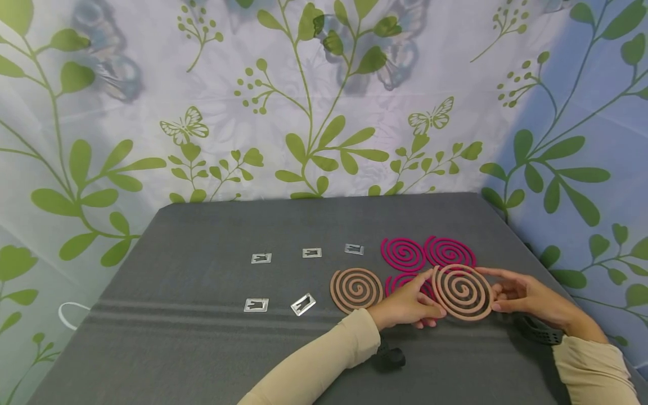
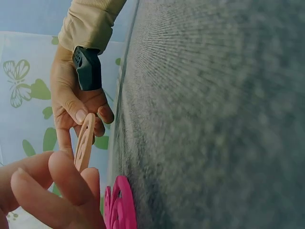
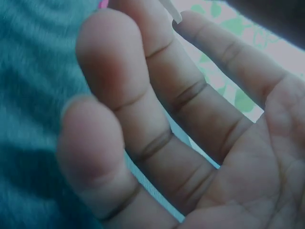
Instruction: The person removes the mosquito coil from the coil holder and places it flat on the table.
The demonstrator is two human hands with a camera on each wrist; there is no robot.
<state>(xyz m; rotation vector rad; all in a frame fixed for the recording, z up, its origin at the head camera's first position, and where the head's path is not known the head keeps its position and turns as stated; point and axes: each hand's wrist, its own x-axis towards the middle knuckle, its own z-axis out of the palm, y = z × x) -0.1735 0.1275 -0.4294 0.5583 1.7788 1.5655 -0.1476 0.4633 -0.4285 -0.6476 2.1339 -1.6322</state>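
A brown mosquito coil (image 1: 462, 290) is held up tilted above the table, its spiral facing the head camera. My left hand (image 1: 409, 304) pinches its left edge, while the right hand (image 1: 529, 295) grips the opposite edge between thumb and fingers. In the left wrist view the same coil (image 2: 85, 145) appears nearly edge-on. Another brown coil (image 1: 357, 288) lies flat left of my left hand. Behind the hands are pink coils (image 1: 403, 254), some partly hidden by the left hand and the held coil. The right wrist view mostly shows the right hand's fingers (image 3: 157, 90).
Several small metal coil stands lie in two rows on the left and middle of the grey table (image 1: 192, 349), including one stand (image 1: 256, 305) at front left and another (image 1: 355, 248) near the pink coils. A leaf-patterned cloth (image 1: 228, 129) hangs behind and at the sides.
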